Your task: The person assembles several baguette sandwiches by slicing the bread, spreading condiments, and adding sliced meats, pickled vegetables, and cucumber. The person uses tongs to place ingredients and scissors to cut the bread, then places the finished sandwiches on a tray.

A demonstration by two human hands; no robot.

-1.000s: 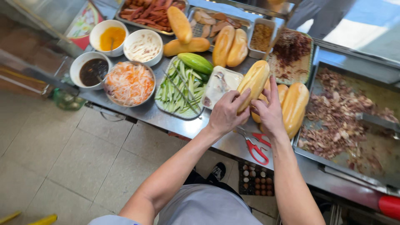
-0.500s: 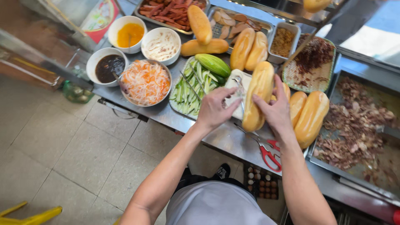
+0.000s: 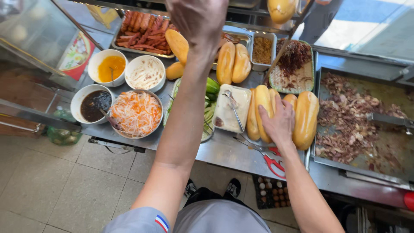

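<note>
R hand (image 3: 279,121) lies palm-down, fingers spread flat across a baguette (image 3: 261,111) at the front of the steel counter (image 3: 228,153). It pins the loaf more than it grips it, prob. so the loaf can't roll off the edge. A 2nd loaf (image 3: 306,118) lies just R of it, touching the hand's side.

L hand (image 3: 199,19) is raised high and close to the cam, back of hand facing us. Fingers are cut off by the top of the frame, so can't tell if it's open or closed, or holding anything. It hangs above the back of the counter, well apart from the baguette.

Taking the baguette as ref:
- just L: rect. container of pale spread (image 3: 230,108) w/ a spoon in it, handy for filling.
- further L, partly behind the L forearm: plate of sliced cucumber (image 3: 210,110).
- far L: bowl of shredded carrot/radish pickle (image 3: 136,113), dark sauce bowl (image 3: 92,105), yellow sauce bowl (image 3: 110,67), white sauce bowl (image 3: 145,72).
- behind: 2 more loaves (image 3: 233,62), tray of sausages (image 3: 142,32), basket of dark shredded stuff (image 3: 294,64).
- R: big tray of chopped meat (image 3: 362,121).
- in front: red-handled scissors (image 3: 272,160), near the counter edge.

L forearm crosses over the cucumber plate, blocking the view there.
</note>
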